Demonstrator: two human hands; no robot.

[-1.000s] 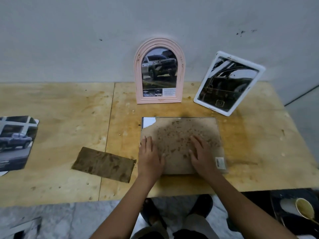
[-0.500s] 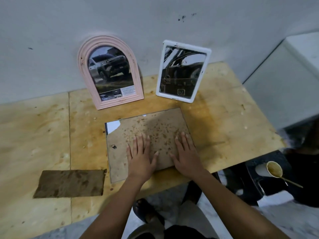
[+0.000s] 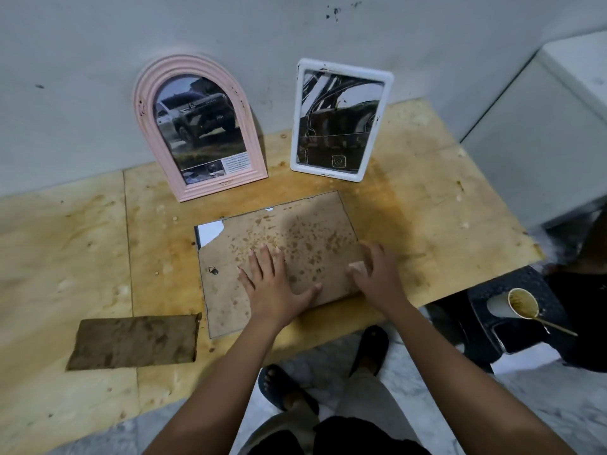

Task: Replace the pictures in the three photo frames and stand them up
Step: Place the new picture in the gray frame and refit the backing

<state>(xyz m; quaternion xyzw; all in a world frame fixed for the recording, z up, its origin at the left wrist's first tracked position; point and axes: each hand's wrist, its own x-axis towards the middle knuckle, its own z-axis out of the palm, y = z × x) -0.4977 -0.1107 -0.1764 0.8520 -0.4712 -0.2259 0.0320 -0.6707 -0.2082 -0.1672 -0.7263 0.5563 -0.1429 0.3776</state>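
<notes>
A pink arched frame (image 3: 197, 133) and a white rectangular frame (image 3: 340, 118), each with a car picture, stand leaning on the wall. In front of them a third frame (image 3: 295, 238) lies face down on the wooden table (image 3: 427, 198). Its stained brown backing board faces up, with a torn far-left corner showing white underneath. My left hand (image 3: 276, 287) lies flat on the board with fingers spread. My right hand (image 3: 377, 274) is at the frame's right edge, fingers curled over that edge and thumb on the board.
A brown stained cardboard piece (image 3: 131, 343) lies at the table's front left. A paper cup with a spoon (image 3: 522, 303) sits on a dark stool (image 3: 505, 323) to the right. A white cabinet (image 3: 542, 133) stands by the table's right end.
The view has swung right and closer. My right hand slid from the board's middle to the frame's right edge and curled there. My left hand stays flat on the board.
</notes>
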